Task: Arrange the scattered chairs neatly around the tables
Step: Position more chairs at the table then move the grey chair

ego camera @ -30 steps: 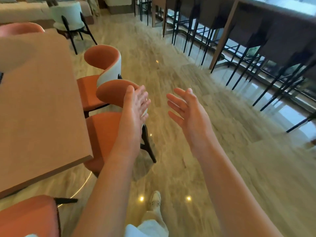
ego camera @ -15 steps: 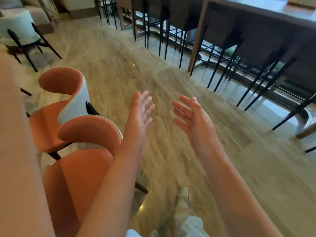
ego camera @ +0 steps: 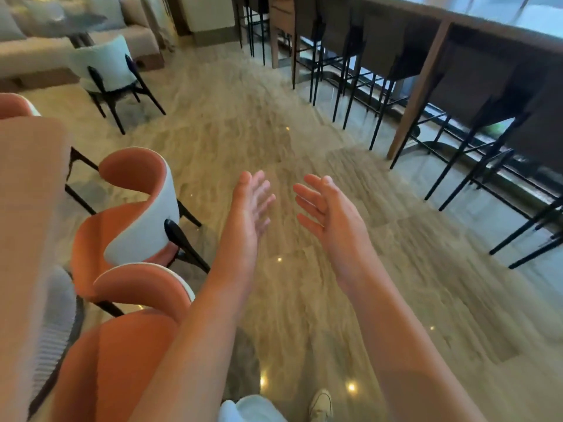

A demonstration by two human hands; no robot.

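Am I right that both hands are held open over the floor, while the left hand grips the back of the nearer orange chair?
Not quite. The head view shows the left hand gripping nothing: like the right hand, it is open in the air, clear of the nearer orange chair.

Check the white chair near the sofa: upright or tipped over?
Upright: the white chair stands on its dark legs, backrest up, apart from the table.

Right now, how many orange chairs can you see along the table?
3: nearest orange chair by the left forearm, second orange chair just beyond it, third orange chair partly visible at the table's far end. Others may be hidden.
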